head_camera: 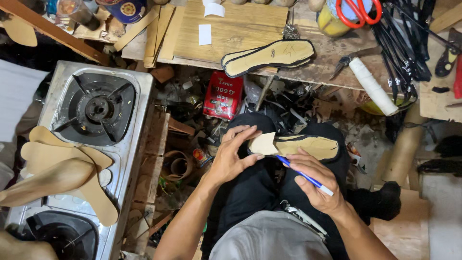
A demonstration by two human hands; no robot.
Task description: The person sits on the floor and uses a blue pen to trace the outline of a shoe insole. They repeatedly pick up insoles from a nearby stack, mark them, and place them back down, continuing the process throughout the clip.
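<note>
A tan shoe insole on a black sole lies across my lap. My left hand pinches a small tan paper pattern piece against the insole's heel end. My right hand grips a blue pen, with its tip at the insole's near edge. A second tan insole with a black rim rests on the wooden workbench beyond my knees.
A steel gas stove stands at left with several tan insole cutouts piled on it. A red can and scraps fill the floor gap. Orange scissors, a white roll and black straps lie at right.
</note>
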